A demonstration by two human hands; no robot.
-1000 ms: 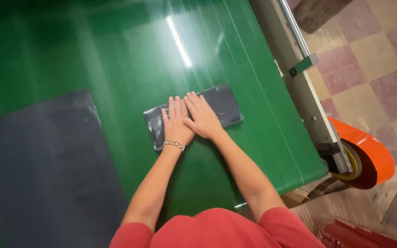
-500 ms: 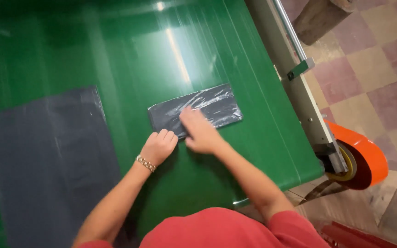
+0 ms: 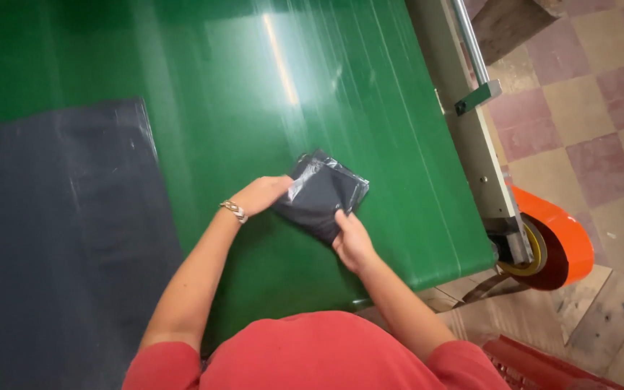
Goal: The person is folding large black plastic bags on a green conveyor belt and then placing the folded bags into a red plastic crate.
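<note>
A small dark grey plastic bag (image 3: 323,191), folded into a compact packet, is lifted slightly off the green table (image 3: 290,87). My left hand (image 3: 261,195), with a bracelet on the wrist, grips the packet's left edge. My right hand (image 3: 352,238) pinches its lower right corner from below. Both arms reach out from my red shirt at the bottom of the view.
A large dark grey plastic sheet (image 3: 59,238) lies flat on the table's left side. The table's metal side rail (image 3: 471,123) runs along the right edge. An orange tape roll (image 3: 550,242) hangs at the table's right corner above a checkered floor (image 3: 594,108).
The bag lay flat and long under my palms; it has since been folded smaller, and both hands now grip it and lift it toward me.
</note>
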